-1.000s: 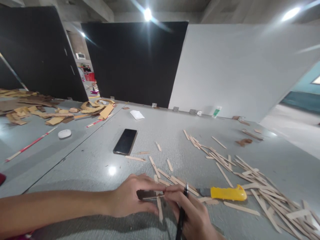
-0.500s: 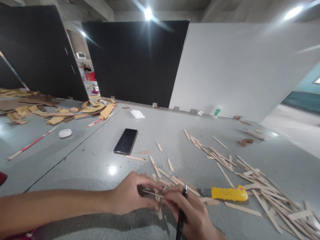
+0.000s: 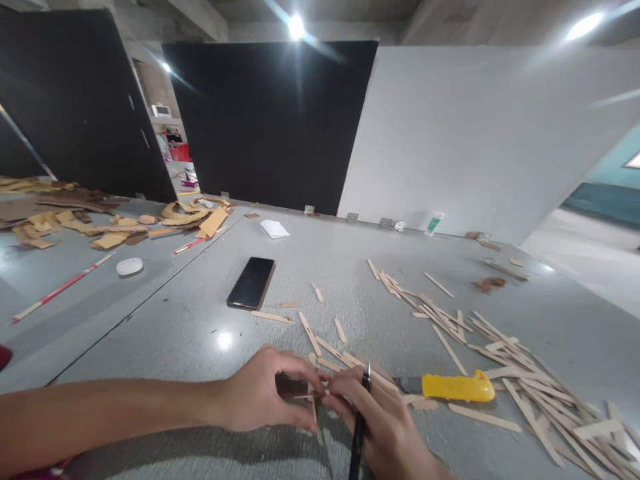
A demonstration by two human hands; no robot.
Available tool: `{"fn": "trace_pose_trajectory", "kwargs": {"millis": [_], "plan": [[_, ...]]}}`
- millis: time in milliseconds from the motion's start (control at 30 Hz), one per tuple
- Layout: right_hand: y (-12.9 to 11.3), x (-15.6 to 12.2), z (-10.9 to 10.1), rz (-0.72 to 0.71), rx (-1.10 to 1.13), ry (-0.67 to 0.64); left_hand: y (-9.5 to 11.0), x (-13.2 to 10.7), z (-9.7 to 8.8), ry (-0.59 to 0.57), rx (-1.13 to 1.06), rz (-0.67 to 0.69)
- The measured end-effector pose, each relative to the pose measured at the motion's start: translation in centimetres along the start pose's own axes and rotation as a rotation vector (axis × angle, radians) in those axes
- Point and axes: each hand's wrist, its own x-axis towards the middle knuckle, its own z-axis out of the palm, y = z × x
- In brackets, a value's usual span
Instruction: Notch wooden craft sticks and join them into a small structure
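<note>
My left hand [image 3: 267, 392] is curled, its fingertips closed on small wooden craft sticks [image 3: 313, 405] in front of me. Against those fingertips, my right hand [image 3: 383, 417] pinches at the same sticks, and their exact joint is hidden by the fingers. A black pen [image 3: 358, 433] is tucked in the right hand, its metal tip pointing up and away. Just right of that hand lies a utility knife [image 3: 457, 387] with a yellow handle. Beyond the fingers, several loose craft sticks [image 3: 310, 333] lie flat on the grey table.
A large heap of craft sticks [image 3: 545, 400] spreads over the right side. A phone [image 3: 251, 283] lies ahead, with a folded white paper [image 3: 275, 229] behind it. To the left are a white case [image 3: 129, 267], a red-and-white strip [image 3: 63, 288] and cardboard scraps [image 3: 115, 230].
My left fingertips have come closer to my right fingertips. The sticks between them have shifted and show less. The pen has tilted slightly with the right hand.
</note>
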Motion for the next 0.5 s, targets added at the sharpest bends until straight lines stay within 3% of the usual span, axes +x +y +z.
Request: {"fn": "trace_pose_trajectory", "kwargs": {"millis": [100, 233, 400, 500], "plan": [[0.0, 0.1, -0.2, 0.024, -0.017, -0.008, -0.1, -0.2, -0.2, 0.004, 0.032, 0.006], [1.5, 1.5, -2.2, 0.208, -0.111, -0.024, -0.4, -0.6, -0.7, 0.067, 0.065, -0.014], [6.9, 3.6, -6.6, 0.432, -0.325, 0.018, -0.6, -0.8, -1.1, 0.121, 0.242, -0.015], [10.4, 4.1, -9.0, 0.551, -0.450, 0.035, -0.3, -0.7, -1.0, -0.004, 0.461, 0.113]]}}
